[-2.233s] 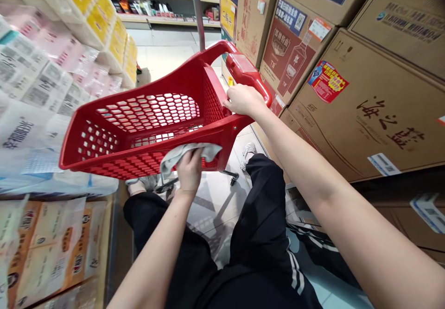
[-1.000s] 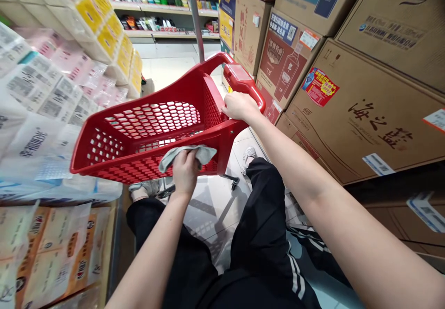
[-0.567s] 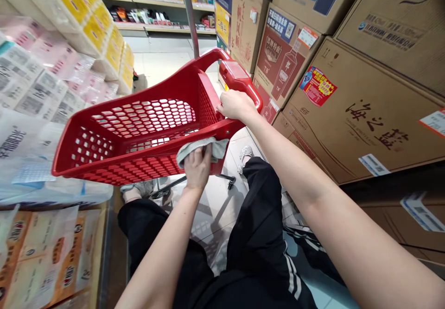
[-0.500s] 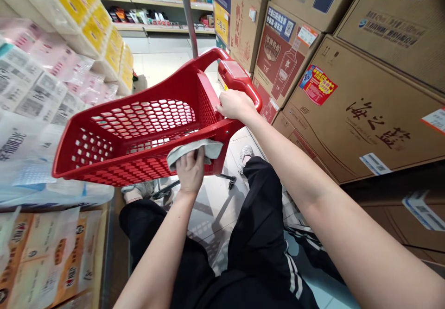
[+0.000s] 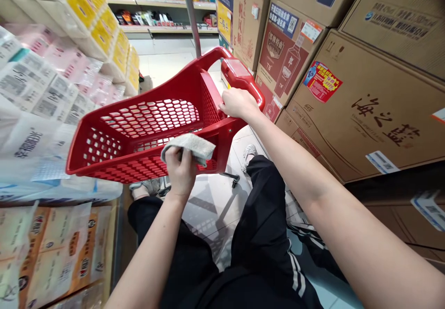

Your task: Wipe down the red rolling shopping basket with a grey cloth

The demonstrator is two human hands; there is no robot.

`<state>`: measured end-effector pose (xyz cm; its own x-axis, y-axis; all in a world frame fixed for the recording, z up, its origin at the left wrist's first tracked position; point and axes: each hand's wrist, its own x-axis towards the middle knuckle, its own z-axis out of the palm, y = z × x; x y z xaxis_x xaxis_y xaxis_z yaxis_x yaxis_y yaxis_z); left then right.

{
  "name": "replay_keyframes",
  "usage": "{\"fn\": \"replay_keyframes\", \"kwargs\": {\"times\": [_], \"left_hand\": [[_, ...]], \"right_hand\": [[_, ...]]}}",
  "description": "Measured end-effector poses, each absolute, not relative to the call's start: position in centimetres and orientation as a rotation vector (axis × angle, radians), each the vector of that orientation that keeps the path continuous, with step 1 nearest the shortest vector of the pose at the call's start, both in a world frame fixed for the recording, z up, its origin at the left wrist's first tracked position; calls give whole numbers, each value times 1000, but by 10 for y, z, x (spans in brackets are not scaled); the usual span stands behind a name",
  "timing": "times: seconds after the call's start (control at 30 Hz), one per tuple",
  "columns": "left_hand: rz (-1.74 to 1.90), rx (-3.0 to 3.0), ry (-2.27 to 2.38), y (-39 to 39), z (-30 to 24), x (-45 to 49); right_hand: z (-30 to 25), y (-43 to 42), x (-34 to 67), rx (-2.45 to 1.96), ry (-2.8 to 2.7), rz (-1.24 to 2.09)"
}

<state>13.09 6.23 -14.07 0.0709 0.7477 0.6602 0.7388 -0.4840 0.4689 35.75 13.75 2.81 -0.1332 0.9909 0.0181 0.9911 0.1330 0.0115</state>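
A red plastic shopping basket (image 5: pixel 114 149) on wheels stands tilted in front of me in a shop aisle. My left hand (image 5: pixel 180 172) grips a grey cloth (image 5: pixel 190 146) and presses it against the basket's near rim. My right hand (image 5: pixel 238 103) is closed round the basket's red handle (image 5: pixel 243 78) at its right end. The basket looks empty inside. My legs in black trousers show below.
Brown cardboard boxes (image 5: pixel 368 110) are stacked close on the right. Wrapped paper packs (image 5: pixel 41 100) fill the shelves on the left. A grey pole (image 5: pixel 190 15) and a far shelf of small goods (image 5: pixel 156 17) stand beyond the basket. Tiled floor (image 5: pixel 212 207) lies beneath.
My left hand has slid the cloth back and forth along the basket's near rim, now slightly left and lifted on top of the rim. The right hand has kept its grip on the handle.
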Motion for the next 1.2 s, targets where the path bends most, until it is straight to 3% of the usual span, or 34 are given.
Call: {"fn": "replay_keyframes", "kwargs": {"times": [0.27, 0.5, 0.97, 1.1, 1.2], "left_hand": [[852, 2780, 1465, 100, -88, 156], [708, 2815, 1607, 107, -88, 140], [343, 2839, 2017, 107, -141, -76], [421, 2830, 2009, 103, -137, -55], [525, 2891, 1723, 103, -128, 10]], "right_hand": [[32, 136, 356, -2071, -2348, -21], [29, 137, 355, -2080, -2330, -8], [28, 137, 356, -2069, -2320, 14], [28, 139, 358, -2092, -2327, 22], [28, 139, 358, -2096, -2344, 8]]}}
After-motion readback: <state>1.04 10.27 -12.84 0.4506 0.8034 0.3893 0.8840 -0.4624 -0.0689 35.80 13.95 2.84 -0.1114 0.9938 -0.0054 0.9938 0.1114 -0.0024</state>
